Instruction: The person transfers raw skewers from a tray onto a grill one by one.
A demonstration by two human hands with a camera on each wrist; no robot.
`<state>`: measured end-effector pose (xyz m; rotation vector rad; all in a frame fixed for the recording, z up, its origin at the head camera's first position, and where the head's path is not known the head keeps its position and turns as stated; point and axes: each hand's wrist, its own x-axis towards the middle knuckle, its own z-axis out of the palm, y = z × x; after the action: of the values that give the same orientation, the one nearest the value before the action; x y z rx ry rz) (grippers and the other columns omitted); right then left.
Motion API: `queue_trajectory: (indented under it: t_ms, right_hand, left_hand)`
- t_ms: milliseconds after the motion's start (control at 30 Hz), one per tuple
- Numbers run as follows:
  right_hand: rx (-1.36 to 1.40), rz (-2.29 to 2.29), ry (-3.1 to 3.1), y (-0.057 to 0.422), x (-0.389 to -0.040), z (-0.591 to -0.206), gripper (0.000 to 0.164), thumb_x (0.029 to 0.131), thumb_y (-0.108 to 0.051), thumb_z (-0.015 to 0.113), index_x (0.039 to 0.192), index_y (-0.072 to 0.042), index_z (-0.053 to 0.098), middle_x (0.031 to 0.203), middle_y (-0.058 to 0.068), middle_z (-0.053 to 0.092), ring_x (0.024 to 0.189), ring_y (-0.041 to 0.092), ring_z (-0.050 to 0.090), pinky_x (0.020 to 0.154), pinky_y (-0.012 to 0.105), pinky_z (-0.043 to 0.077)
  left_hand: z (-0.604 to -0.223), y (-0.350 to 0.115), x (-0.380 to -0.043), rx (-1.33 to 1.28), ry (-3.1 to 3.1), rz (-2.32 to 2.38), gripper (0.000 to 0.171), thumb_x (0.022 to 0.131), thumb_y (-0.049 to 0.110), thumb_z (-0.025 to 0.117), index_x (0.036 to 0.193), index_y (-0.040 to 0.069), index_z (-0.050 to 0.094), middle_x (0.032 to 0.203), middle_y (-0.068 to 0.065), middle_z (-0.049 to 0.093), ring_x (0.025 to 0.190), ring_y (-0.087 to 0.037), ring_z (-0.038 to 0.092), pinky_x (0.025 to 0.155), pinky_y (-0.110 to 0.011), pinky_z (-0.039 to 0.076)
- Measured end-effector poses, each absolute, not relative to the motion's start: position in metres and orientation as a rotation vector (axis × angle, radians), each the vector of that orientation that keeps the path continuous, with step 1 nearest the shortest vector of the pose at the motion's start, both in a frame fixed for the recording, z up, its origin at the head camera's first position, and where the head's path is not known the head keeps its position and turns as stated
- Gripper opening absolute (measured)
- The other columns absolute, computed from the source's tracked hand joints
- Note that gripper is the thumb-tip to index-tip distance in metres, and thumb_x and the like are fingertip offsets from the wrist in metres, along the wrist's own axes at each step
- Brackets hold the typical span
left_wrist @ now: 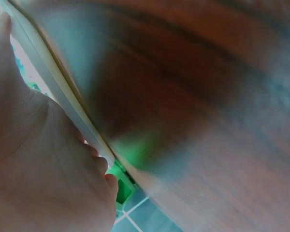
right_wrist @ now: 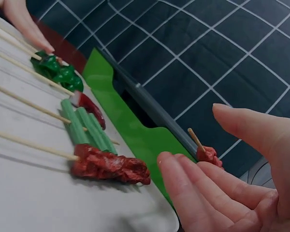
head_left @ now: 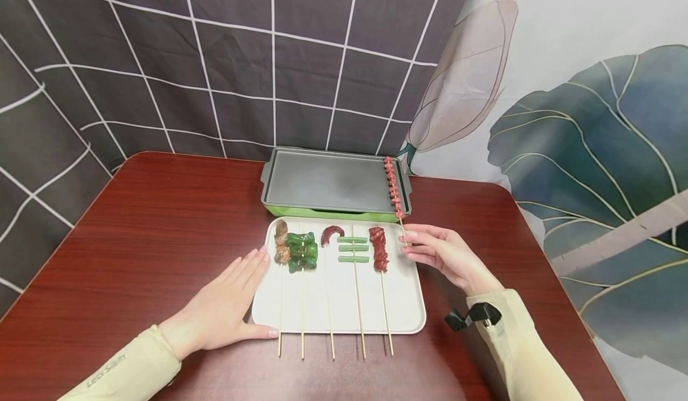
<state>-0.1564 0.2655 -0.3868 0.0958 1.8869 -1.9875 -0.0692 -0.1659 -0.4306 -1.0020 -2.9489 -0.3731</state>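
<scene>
Yeah, the tray (head_left: 407, 305) is touched by a straight-fingered left grip (head_left: 226, 299); a pinkish skewer (head_left: 392, 187) is laid on the griddle (head_left: 322, 177), stick (head_left: 401, 227) maybe brushed by the spread right grip (head_left: 441, 251).

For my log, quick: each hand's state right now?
Left hand: open, touching the white rectangular tray.
Right hand: open, near the wooden skewer of pinkish-red chunks.

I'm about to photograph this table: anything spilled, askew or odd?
Nothing looks spilled or damaged. Five skewers lie side by side on the tray. Only the sixth skewer lies apart, at the right edge of the grill, its stick jutting past the front; perhaps deliberate.
</scene>
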Motion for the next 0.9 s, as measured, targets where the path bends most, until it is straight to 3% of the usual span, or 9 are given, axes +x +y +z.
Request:
queue_trajectory:
  t_ms: [233,667,900]
  right_hand:
    - [0.070,-1.937,1.890,0.272,-0.133,-0.391,0.059,0.099,-0.009,0.068,0.144,0.017,0.041,0.123,0.023,0.068,0.106,0.029,0.071,0.094,0.042,0.055]
    - [0.055,-1.946,1.712,0.265,-0.096,-0.404,0.047,0.100,-0.008,0.064,0.137,0.019,0.050,0.113,0.022,0.071,0.105,0.025,0.071,0.095,0.040,0.054]
    - [0.073,-1.919,1.672,0.253,-0.081,-0.408,0.051,0.101,-0.009,0.064,0.138,0.019,0.046,0.119,0.024,0.068,0.108,0.027,0.070,0.096,0.040,0.053]
  left_hand:
    - [-0.431,-0.166,-0.069,-1.007,-2.951,-0.378,0.118,0.086,0.082,0.052,0.154,-0.012,0.029,0.161,-0.025,0.028,0.150,-0.038,0.024,0.121,-0.049,0.022]
    - [-0.430,-0.167,-0.070,-1.008,-2.958,-0.379,0.118,0.086,0.082,0.052,0.154,-0.012,0.029,0.161,-0.026,0.027,0.150,-0.038,0.023,0.121,-0.050,0.022]
    - [-0.429,-0.166,-0.070,-1.008,-2.961,-0.383,0.118,0.086,0.081,0.052,0.154,-0.012,0.028,0.161,-0.026,0.027,0.150,-0.039,0.023,0.121,-0.050,0.022]
